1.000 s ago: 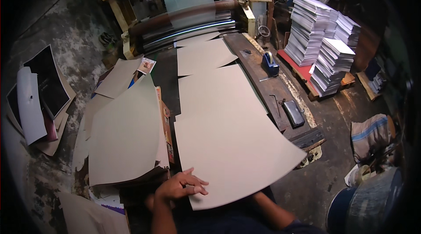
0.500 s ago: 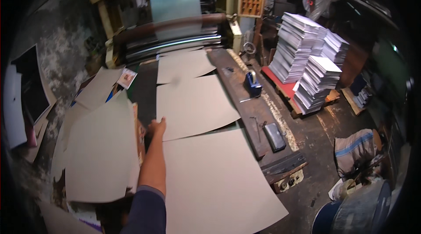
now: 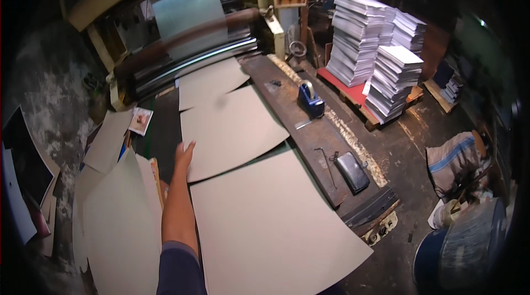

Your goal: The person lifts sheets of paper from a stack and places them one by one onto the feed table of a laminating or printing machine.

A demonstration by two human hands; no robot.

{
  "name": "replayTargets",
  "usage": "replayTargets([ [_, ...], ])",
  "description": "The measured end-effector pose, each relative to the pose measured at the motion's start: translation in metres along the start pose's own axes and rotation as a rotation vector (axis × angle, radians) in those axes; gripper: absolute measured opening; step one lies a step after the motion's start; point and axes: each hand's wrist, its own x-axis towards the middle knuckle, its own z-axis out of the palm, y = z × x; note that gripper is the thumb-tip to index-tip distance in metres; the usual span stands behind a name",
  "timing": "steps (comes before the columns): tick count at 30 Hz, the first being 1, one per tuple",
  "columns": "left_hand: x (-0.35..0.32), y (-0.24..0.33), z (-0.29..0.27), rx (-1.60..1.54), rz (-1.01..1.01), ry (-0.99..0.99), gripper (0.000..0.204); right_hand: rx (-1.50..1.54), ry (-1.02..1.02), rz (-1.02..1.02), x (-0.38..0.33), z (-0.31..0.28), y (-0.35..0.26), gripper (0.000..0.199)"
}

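Note:
My left hand [image 3: 185,154] reaches forward from the lower edge, in a dark blue sleeve. It is at the left edge of the middle sheet of greyish cardboard [image 3: 234,132], thumb and fingers apart, with nothing gripped between them. Whether the fingertips touch the sheet is hard to tell. Beyond it, a far cardboard sheet [image 3: 212,82] lies close to the rollers [image 3: 193,60] of a large machine. A near cardboard sheet [image 3: 276,223] covers the front of the feed table. My right hand is out of the picture.
More cardboard [image 3: 116,223] is piled on the left. A blue tape dispenser [image 3: 311,101], a thin metal rod [image 3: 328,168] and a black case [image 3: 351,172] rest on the right-hand rail. Tall paper stacks [image 3: 359,41] stand on a pallet beyond; a blue drum [image 3: 464,251] is at lower right.
The view has shifted and turned, so the scene sits lower and further left. My left hand stays beside the middle sheet's left edge, its thumb and fingers now more spread.

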Motion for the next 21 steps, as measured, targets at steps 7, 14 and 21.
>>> replayTargets([
  [7,0.017,0.152,-0.021,0.15,0.361,-0.109,0.071,0.033,0.018,-0.035,0.017,-0.001,-0.008,0.047],
  [14,-0.037,0.262,-0.146,0.558,0.566,-0.105,0.064,0.039,-0.022,-0.149,0.056,0.014,-0.002,0.047],
  [21,-0.224,0.242,-0.251,0.489,0.673,-0.234,0.06,0.107,0.029,-0.166,0.036,0.069,-0.04,0.04],
])
